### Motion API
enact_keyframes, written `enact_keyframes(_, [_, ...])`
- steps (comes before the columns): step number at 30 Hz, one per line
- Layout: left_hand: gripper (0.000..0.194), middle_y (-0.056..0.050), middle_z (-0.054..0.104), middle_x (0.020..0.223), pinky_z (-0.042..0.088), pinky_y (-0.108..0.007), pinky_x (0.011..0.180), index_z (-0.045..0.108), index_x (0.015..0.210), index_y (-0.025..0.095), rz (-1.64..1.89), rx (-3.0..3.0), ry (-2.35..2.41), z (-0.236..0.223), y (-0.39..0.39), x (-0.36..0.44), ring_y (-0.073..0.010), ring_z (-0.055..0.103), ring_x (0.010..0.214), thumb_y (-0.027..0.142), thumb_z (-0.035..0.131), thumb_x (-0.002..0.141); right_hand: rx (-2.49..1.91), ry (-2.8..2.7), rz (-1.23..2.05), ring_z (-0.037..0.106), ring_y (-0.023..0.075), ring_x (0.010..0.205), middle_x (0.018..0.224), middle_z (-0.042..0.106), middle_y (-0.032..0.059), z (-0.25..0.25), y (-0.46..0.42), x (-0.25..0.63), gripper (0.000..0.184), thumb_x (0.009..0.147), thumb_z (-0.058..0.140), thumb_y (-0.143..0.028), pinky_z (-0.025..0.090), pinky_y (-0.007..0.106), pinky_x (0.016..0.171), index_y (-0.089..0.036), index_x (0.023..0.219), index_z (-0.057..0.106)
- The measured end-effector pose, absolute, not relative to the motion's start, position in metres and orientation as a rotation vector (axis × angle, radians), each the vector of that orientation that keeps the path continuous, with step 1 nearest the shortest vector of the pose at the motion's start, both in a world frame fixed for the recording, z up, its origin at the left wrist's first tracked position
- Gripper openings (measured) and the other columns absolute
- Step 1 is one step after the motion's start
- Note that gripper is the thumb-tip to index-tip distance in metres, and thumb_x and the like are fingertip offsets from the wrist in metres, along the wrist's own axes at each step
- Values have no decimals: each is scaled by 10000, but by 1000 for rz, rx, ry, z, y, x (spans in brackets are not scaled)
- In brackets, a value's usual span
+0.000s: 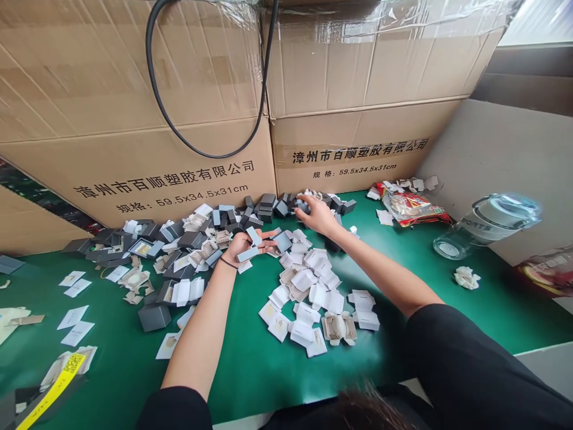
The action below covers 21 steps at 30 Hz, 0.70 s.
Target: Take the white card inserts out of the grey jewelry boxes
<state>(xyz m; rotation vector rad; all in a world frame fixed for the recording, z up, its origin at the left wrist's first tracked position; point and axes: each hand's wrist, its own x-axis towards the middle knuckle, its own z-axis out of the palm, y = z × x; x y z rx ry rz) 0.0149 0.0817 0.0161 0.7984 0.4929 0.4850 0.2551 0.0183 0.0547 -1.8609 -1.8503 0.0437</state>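
My left hand (239, 246) is turned palm up with small grey box pieces (248, 255) lying in it, its fingers curled partly around them. Another grey box (282, 241) sits right by its fingertips. Farther back, my right hand (317, 215) reaches into the heap and closes on a small dark grey box (302, 206), partly hidden by the fingers. Around both hands lies a pile of dark grey boxes (191, 240), mixed with white card inserts. Folded white card inserts (304, 279) spread over the green tabletop (242, 358) between my forearms.
Large cardboard cartons (179, 149) wall off the back, with a black cable (152, 77) looping down in front. At right lie a clear bottle (478, 230), a crumpled tissue (467, 278) and a red plastic packet (414, 208). A yellow strip (54, 391) lies front left.
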Motion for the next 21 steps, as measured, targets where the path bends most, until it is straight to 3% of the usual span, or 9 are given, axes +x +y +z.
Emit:
enact_keyframes(5, [108,-170,703,872,508,-346,752,574,537,102,604,833,535,-3,86,20,-221,656,748,51,493,587,-1579,-1647,210,578,177,982,1275,509,88,51,31,239,464,907,317,-355,472,317,841,-200,1342,363])
enact_keyframes(11, [130,-101,696,753,513,-290,739,549,507,128,796,799,537,-9,85,25,-152,626,668,64,463,581,-1738,-2153,153,535,253,1039,1090,612,106,18,17,202,502,817,497,-466,438,355,830,-214,1251,489])
enact_keyframes(16, [117,-91,667,663,502,-372,853,558,512,127,855,769,542,-8,83,26,-199,651,751,76,459,547,-1780,-2111,101,534,261,1033,951,660,95,25,21,201,461,792,506,-382,364,414,915,-190,1211,518])
enact_keyframes(21, [105,-121,687,739,465,-452,921,555,526,121,838,747,531,-7,80,28,-258,657,865,64,471,553,-1640,-1732,251,580,184,936,1117,618,68,47,44,218,472,829,422,-358,440,277,810,-192,1271,428])
